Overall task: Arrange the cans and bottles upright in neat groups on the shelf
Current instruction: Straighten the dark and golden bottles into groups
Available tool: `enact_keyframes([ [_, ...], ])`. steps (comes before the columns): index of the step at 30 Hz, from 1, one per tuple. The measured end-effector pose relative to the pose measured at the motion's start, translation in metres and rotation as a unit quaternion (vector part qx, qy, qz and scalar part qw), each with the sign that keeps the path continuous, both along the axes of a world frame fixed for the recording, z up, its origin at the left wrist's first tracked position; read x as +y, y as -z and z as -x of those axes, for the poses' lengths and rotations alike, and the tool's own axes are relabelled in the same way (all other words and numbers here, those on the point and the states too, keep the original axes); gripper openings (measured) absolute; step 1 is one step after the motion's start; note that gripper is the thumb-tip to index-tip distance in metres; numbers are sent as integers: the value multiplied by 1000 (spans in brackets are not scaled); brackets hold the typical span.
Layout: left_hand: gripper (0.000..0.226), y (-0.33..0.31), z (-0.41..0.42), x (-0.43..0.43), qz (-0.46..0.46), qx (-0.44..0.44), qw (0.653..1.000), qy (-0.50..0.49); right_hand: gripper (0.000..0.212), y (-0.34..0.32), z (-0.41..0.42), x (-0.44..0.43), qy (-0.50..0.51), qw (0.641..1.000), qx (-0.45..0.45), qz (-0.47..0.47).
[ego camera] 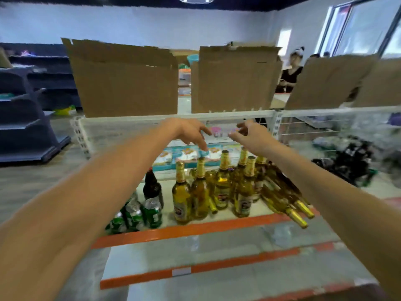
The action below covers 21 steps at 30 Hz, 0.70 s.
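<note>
Several golden beer bottles (222, 185) stand upright in a cluster on the white shelf (217, 216) with the orange front edge. More golden bottles (288, 203) lie on their sides at the right, necks toward me. One dark bottle (152, 187) stands at the left, with green cans (153, 212) in front of it. My left hand (188, 131) hovers above the standing bottles, fingers loose and pointing down, holding nothing. My right hand (247, 132) hovers beside it, fingers relaxed and empty.
Cardboard sheets (125, 81) stand along the top of the white shelf frame. Pastel packets (186, 156) lie behind the bottles. A lower shelf (195, 259) sits below. Dark shelving (26, 114) stands at the left, dark bundled goods (351, 161) at the right. A person (290, 72) stands behind.
</note>
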<state>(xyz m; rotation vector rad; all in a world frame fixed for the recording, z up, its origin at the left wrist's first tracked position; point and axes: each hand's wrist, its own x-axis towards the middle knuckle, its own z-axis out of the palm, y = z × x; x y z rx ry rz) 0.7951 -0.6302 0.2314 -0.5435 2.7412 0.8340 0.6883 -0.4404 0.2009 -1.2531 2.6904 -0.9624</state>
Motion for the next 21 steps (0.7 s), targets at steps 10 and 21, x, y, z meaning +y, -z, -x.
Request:
enact_keyframes([
  [10,67,19,159,151,62,21,975,213,61,23,99,185,178,984,-22,-14],
  [21,68,38,302,233,73,33,940,332,67,43,184,280,319,946,-31,-38],
])
